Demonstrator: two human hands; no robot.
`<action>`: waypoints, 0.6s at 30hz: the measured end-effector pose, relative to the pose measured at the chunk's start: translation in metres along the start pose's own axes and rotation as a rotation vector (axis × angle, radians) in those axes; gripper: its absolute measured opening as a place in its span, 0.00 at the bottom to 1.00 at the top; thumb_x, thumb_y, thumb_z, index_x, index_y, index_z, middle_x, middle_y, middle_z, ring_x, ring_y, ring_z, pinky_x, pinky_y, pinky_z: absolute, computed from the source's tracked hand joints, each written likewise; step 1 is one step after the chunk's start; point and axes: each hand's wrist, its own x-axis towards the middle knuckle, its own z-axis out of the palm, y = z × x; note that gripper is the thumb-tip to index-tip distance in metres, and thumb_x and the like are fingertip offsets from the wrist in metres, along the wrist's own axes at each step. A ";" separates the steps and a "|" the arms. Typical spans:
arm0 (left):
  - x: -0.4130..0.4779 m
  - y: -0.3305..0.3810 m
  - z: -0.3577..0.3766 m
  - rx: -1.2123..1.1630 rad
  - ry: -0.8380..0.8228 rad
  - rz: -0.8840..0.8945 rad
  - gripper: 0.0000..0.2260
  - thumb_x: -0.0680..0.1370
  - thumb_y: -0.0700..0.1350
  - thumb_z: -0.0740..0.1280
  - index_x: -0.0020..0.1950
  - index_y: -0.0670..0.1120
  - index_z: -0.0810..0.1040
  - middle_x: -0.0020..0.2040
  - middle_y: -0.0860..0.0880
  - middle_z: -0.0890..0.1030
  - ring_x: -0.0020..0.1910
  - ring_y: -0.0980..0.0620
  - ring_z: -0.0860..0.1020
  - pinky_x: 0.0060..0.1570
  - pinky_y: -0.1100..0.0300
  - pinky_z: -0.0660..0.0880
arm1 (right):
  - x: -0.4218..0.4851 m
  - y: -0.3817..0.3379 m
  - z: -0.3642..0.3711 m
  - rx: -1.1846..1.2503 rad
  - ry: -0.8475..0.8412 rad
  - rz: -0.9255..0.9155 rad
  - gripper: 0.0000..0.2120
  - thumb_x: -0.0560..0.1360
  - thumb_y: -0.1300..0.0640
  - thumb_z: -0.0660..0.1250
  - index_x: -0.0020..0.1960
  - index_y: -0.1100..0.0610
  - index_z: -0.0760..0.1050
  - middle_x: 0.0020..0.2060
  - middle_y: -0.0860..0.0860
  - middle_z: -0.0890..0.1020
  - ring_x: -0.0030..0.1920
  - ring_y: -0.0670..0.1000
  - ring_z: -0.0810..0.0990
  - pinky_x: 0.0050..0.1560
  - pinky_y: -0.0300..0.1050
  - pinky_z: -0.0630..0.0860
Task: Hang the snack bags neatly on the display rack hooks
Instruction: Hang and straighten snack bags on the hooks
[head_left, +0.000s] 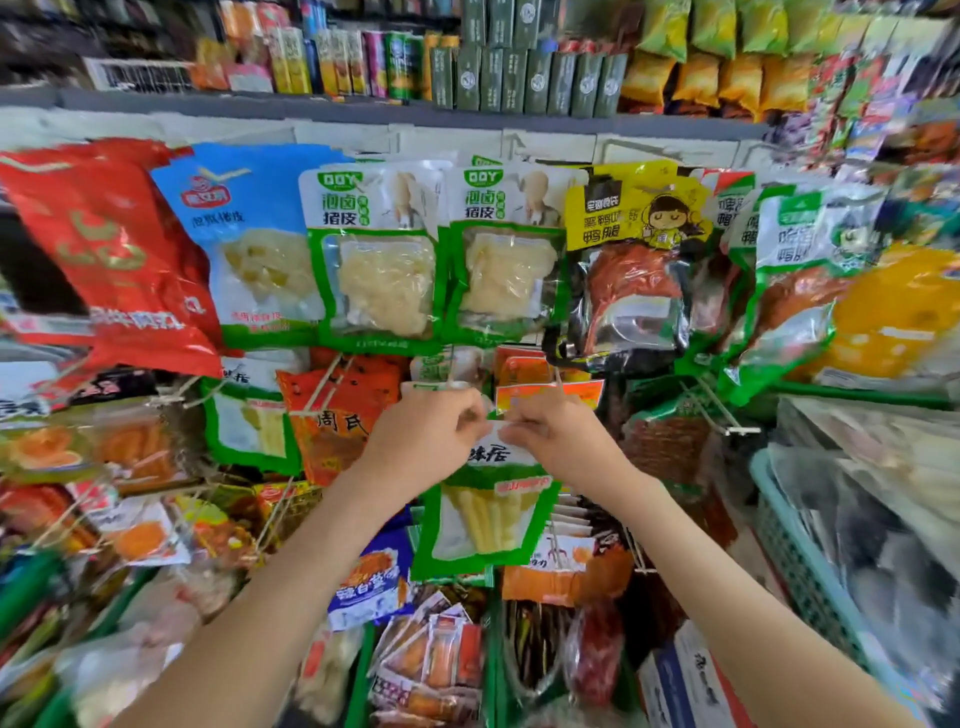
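1. While both arms reach up to the middle of the display rack, the left hand (426, 431) and right hand (556, 436) meet at the top edge of one snack bag (483, 525).
2. Left hand: fingers curled, thumb and fingertips pinching the bag's header at its left side.
3. Right hand: the same curled pinch on the header's right side. The two hands are almost touching.
4. Snack bag: green border, white header with dark characters, and a clear window showing pale yellow sticks. It hangs straight down from the hands, in front of the lower rows of packets.
5. Cannot tell whether the header's hole sits on a hook, because the fingers cover that spot.
6. A bare wire hook (724, 415) projects from the rack to the right of the hands.
7. Upper row, left to right: red bag (104, 249), blue bag (244, 239), two green-and-white bags (374, 260), yellow-and-black bag (634, 260).
8. Left of the hands hangs a matching green bag (249, 421), with an orange bag (337, 415) just beside it.
9. Below the held bag is a green bin (491, 649) of small packets.
10. A teal basket (800, 545) is at the right edge.
11. Dark green boxes (519, 78) stand on the shelf above.
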 end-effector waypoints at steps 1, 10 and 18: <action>-0.007 0.000 0.004 0.050 -0.042 0.002 0.06 0.77 0.55 0.63 0.45 0.54 0.76 0.31 0.57 0.73 0.29 0.58 0.71 0.24 0.62 0.63 | -0.007 0.000 0.007 0.014 -0.011 -0.009 0.09 0.73 0.60 0.68 0.35 0.61 0.75 0.27 0.47 0.72 0.31 0.46 0.69 0.33 0.37 0.61; -0.043 -0.029 0.050 0.026 -0.130 -0.051 0.09 0.79 0.50 0.62 0.43 0.49 0.76 0.40 0.52 0.74 0.47 0.50 0.77 0.40 0.54 0.72 | -0.039 0.020 0.060 0.154 0.023 0.042 0.06 0.75 0.60 0.66 0.46 0.61 0.80 0.41 0.52 0.81 0.43 0.42 0.72 0.45 0.25 0.65; -0.025 -0.083 0.065 -0.036 -0.081 -0.024 0.09 0.80 0.47 0.61 0.46 0.47 0.79 0.39 0.54 0.72 0.39 0.53 0.72 0.33 0.59 0.63 | -0.011 0.047 0.084 0.187 0.020 0.378 0.13 0.79 0.60 0.59 0.63 0.60 0.72 0.56 0.54 0.76 0.52 0.50 0.73 0.47 0.33 0.65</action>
